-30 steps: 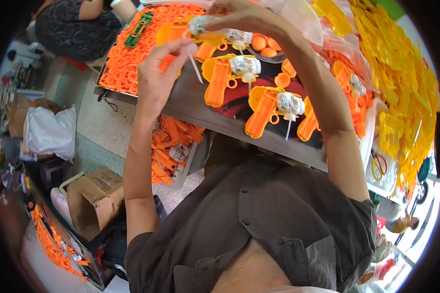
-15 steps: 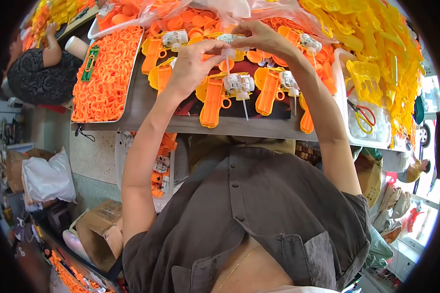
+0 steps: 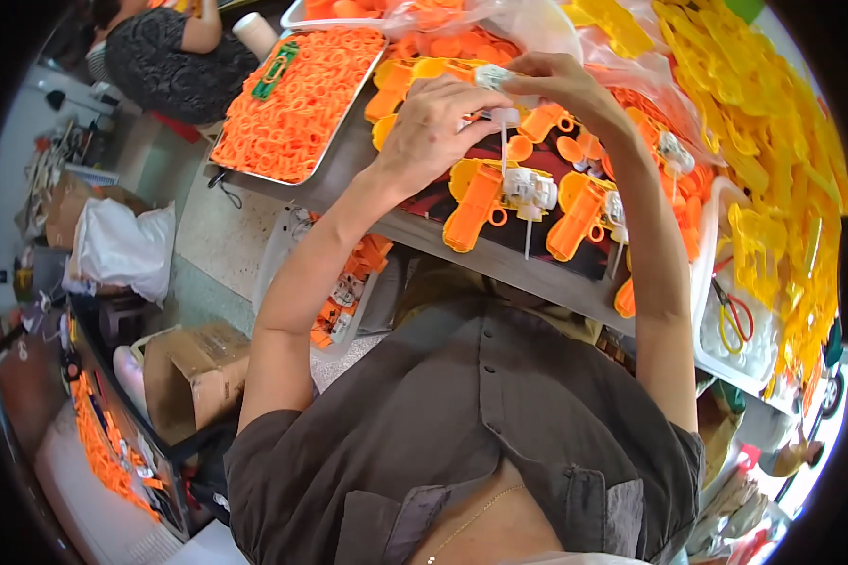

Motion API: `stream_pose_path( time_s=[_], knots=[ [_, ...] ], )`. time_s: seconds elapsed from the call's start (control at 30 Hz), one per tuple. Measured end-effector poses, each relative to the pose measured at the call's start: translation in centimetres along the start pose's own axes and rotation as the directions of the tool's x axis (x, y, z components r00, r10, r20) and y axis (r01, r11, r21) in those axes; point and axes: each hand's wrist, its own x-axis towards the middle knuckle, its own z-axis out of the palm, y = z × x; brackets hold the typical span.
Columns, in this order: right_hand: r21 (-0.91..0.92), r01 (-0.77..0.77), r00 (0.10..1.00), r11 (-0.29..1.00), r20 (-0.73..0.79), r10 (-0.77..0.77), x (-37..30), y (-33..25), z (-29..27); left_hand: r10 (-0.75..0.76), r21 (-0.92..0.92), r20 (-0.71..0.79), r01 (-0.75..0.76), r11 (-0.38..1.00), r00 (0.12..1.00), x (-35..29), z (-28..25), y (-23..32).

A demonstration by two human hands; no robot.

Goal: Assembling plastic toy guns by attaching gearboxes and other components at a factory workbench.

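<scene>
My left hand is closed, thumb and fingers pinching at a white round-ended part with a thin pale rod hanging from it. Just to the right, my right hand curls its fingers against a white mechanism in the back row; what its fingertips grip is hidden. In front of the hands lies an orange-and-yellow toy gun half with a white gearbox and a downward rod. A similar toy gun half lies to its right, partly beside my right forearm.
A tray of small orange rings carries a green piece. Yellow plastic parts are heaped at right, above a white bin holding scissors. A cardboard box stands at lower left. Another person sits far left.
The view has turned, so the table now slants and sits farther right. Both hands stay together at the back row; my left hand still pinches by the white part.
</scene>
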Motion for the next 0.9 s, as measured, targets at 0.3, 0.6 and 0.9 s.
stream_pose_path(
  time_s=[0.3, 0.6, 0.9],
  knots=[
    [0.039, 0.095, 0.963, 0.995, 0.248, -0.102, 8.6, -3.0, 10.0, -0.438, -0.256, 0.021, 0.428, 0.867, 0.899, -5.9, -9.7, -3.8],
    [-0.085, -0.095, 0.977, 0.992, 0.183, 0.11, 2.6, -1.8, 5.7, -0.423, -0.499, 0.256, 0.493, 0.713, 0.869, -5.5, -5.2, -1.8],
    [-0.149, -0.221, 0.975, 0.964, 0.007, 0.224, -3.8, 4.2, -2.5, 0.04, -0.143, 0.066, -0.03, 0.989, 0.997, 0.6, 5.3, -1.1]
  ],
)
